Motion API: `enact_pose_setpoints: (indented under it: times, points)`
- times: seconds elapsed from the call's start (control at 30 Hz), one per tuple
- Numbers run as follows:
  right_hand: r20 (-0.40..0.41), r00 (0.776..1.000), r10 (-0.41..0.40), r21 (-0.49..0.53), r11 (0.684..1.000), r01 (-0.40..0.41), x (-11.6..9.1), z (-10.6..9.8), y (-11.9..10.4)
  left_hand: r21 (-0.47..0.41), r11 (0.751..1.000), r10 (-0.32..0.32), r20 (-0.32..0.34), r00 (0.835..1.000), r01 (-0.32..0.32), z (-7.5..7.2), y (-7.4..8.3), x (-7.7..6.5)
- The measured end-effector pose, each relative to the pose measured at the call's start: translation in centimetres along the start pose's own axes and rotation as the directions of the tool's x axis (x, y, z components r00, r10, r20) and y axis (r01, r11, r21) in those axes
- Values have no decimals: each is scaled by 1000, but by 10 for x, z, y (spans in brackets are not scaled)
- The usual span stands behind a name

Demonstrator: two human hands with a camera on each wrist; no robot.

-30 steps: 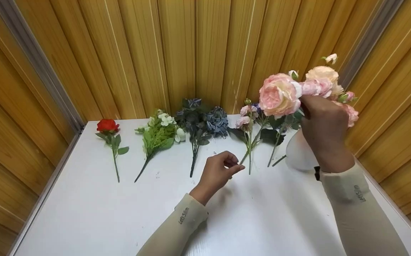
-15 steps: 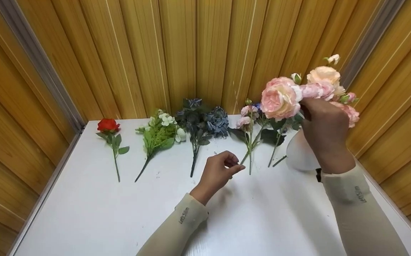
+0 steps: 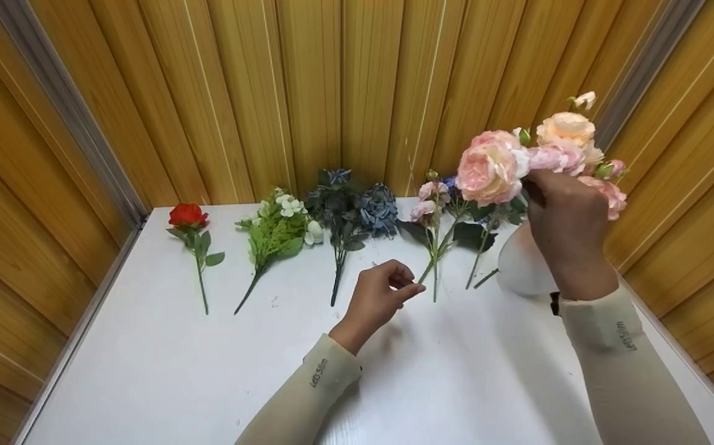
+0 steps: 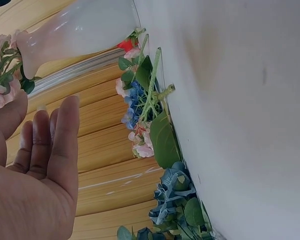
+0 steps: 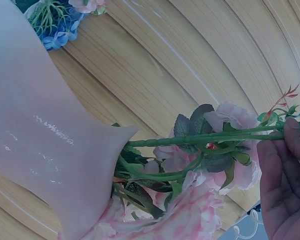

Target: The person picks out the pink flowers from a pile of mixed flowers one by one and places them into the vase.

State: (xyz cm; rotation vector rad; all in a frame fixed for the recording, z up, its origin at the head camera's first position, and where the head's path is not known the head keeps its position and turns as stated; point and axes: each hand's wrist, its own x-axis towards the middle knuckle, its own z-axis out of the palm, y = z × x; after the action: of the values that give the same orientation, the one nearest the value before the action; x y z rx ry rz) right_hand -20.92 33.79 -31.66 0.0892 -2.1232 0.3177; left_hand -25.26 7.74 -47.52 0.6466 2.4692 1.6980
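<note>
My right hand (image 3: 570,228) pinches a green flower stem (image 5: 215,138) above a frosted white vase (image 3: 520,262). In the right wrist view the stem's lower end passes into the vase's flared mouth. Pink and peach blooms surround this hand, among them a large pink rose (image 3: 486,170); which bloom belongs to the held stem I cannot tell. My left hand (image 3: 381,296) hovers over the table, its fingers loosely bent and holding nothing in the left wrist view. Nearest to it in the head view are the stems of a pale pink flower spray (image 3: 428,204).
Along the back of the white table (image 3: 208,383) lie a red rose (image 3: 188,216), a green-and-white spray (image 3: 273,232) and a dusty-blue bunch (image 3: 376,210). More stems lie beside the vase. Wood-patterned panels (image 3: 307,93) enclose the back and sides.
My right hand and the pink blooms around it have shifted very slightly to the right. The left hand stays practically where it was.
</note>
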Motion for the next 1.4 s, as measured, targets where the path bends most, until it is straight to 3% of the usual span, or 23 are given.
enact_pose_setpoints:
  times: [0.33,0.83,1.13,1.4]
  points:
    - [-7,996,86,42,995,-86,2,-3,-2,5,1000,-3,-4,1000,3,0,0,0]
    - [-34,992,121,31,992,-119,3,-1,3,-2,1000,13,-7,1000,-13,0,-1,-1]
    - [2,986,167,14,986,-167,-1,2,3,-12,1000,-1,-6,1000,1,1,-1,-1]
    - [-12,983,182,24,983,-181,-1,3,6,-23,1000,-5,-10,1000,5,0,0,0]
